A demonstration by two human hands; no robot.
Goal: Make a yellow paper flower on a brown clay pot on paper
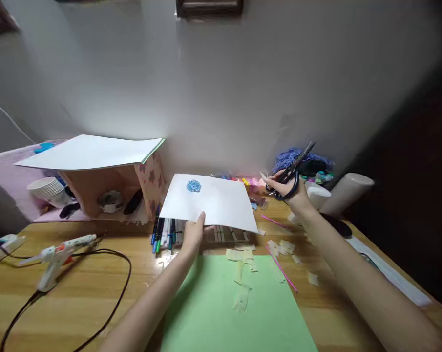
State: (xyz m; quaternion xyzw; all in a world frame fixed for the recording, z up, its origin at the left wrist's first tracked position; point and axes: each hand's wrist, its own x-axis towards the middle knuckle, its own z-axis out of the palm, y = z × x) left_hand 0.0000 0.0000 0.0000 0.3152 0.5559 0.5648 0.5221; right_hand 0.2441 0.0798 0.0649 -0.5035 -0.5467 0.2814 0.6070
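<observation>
- The left hand [193, 233] pinches the near edge of a white paper sheet [224, 205], thumb on top and fingers underneath, mostly out of sight.
- The sheet is tilted, stretching ahead and to the right of that hand; a crumbly blue cluster [193, 186] lies on it, beyond the thumb.
- The right hand [290, 190], fingers curled, grips black-handled scissors [293, 172], their blades pointing up and away from it.
- A pale scrap [263, 177] sits at the right hand's fingertips; its exact material is unclear.
- Just left of the left hand, and partly under the sheet, stand or lie marker pens [162, 234]; which is hard to tell.
- Nearer the body than both hands, a light green sheet [206, 318] lies on the wooden table [111, 303], with tape pieces [240, 255] across its far part.
- Below the right hand, a thin pink stick [281, 268] crosses the green sheet's right edge.
- Well left of the left hand rests a hot glue gun [57, 254].
- Just behind the right hand lies blue yarn [286, 157].
</observation>
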